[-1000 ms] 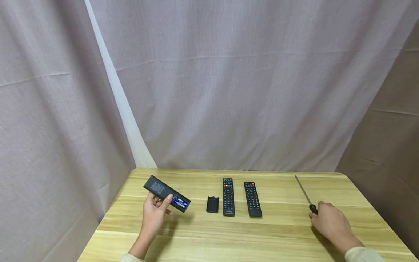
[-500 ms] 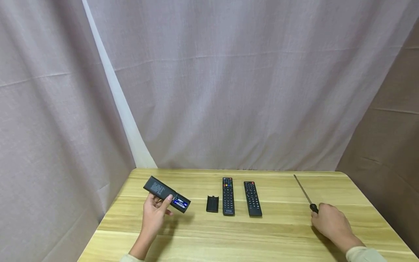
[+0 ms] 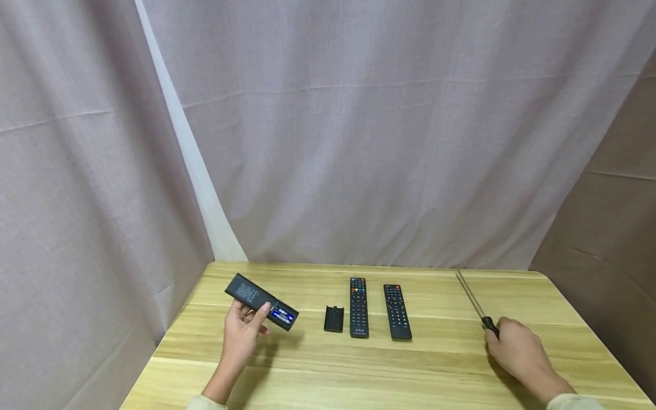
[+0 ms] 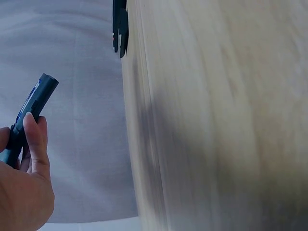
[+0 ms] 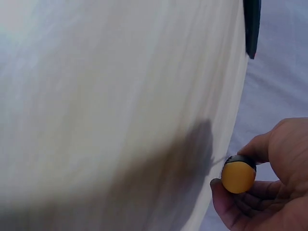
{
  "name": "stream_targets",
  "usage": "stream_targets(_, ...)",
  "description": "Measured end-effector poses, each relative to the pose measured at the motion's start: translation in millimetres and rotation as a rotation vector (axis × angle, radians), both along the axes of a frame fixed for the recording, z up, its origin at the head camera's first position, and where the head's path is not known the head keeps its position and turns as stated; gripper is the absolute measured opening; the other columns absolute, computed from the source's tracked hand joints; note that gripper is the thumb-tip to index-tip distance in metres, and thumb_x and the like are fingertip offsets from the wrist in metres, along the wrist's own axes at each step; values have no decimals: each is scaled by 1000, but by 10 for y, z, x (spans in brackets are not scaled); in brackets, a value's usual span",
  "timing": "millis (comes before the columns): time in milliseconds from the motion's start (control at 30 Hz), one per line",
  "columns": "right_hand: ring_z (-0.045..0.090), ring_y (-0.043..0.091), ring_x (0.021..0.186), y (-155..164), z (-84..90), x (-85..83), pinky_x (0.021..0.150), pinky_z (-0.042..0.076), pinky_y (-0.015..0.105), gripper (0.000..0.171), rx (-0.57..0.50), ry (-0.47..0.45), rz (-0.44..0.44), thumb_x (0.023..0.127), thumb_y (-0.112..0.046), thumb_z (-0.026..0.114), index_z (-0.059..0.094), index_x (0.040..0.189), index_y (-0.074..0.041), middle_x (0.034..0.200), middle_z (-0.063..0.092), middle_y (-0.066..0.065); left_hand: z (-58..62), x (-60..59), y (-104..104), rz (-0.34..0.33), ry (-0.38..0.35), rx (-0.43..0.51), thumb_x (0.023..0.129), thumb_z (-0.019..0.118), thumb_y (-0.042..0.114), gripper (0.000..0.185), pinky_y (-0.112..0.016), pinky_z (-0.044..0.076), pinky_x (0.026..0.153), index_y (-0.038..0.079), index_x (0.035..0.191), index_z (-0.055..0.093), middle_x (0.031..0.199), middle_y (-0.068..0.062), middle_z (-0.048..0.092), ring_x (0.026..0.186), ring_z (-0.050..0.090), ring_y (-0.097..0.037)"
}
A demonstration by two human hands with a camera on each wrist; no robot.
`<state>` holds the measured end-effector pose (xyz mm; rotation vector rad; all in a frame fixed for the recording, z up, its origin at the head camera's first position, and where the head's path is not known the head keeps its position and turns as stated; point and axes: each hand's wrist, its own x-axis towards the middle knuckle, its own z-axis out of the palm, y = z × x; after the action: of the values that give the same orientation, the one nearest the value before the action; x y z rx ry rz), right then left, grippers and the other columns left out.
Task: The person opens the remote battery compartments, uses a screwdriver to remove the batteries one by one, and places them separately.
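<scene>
In the head view my left hand point(image 3: 242, 335) holds a black remote control point(image 3: 251, 295) back side up, thumb on top by its uncovered battery bay. Blue batteries point(image 3: 283, 316) lie inside that bay. The left wrist view has the same remote point(image 4: 33, 103) edge-on between thumb and fingers, raised over the table. At the right, my right hand point(image 3: 519, 348) grips a screwdriver point(image 3: 490, 326) by its dark handle, its long thin shaft slanting toward the back left. The handle's orange butt end point(image 5: 238, 177) faces the camera in the right wrist view.
A black battery cover point(image 3: 333, 320) lies on the wooden table point(image 3: 369, 376) right of the left hand. Beside it lie two black remotes, a longer one point(image 3: 359, 310) and a shorter one point(image 3: 397, 313), buttons up. A curtain point(image 3: 359, 142) hangs behind the table.
The screwdriver's tip has swung slightly to the left, and its shaft looks blurred now. My left hand holds the remote in nearly the same place. The things on the table stay put.
</scene>
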<state>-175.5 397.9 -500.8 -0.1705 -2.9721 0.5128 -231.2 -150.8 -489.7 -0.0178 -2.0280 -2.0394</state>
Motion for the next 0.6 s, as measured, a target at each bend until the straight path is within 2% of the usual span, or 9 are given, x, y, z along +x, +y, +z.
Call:
stream_targets(167,48,21,62,-187,70,6,49,38,29,26,-17,70,28,104,-16,59,56,83,0,72,51,8,3,-13,59,1,1,-2,100,70,0,31,-39,68,56,-4,126,54,105,-13,78,73,74,-10)
stream_targets(333,49,18,64,-443,114,32,48,38,25,21,-40,119,55,102,-14,64,61,90,2,77,56,7,17,-37,122,0,0,6,102,69,1,33,-37,72,71,-5,129,52,114,-27,75,80,76,-8)
stream_targets(433,50,17,66,-600,123,58,49,37,24,17,-48,161,70,100,-14,67,63,93,1,79,58,5,21,-52,151,8,-6,4,102,68,1,33,-36,72,78,-6,130,51,117,-30,73,82,76,-7)
stream_targets(600,52,15,69,-848,155,85,53,40,24,12,-57,233,106,98,-13,70,66,96,-2,83,60,2,22,-59,201,-28,-20,-19,104,65,0,33,-31,71,79,-5,132,49,119,-31,72,85,75,-6)
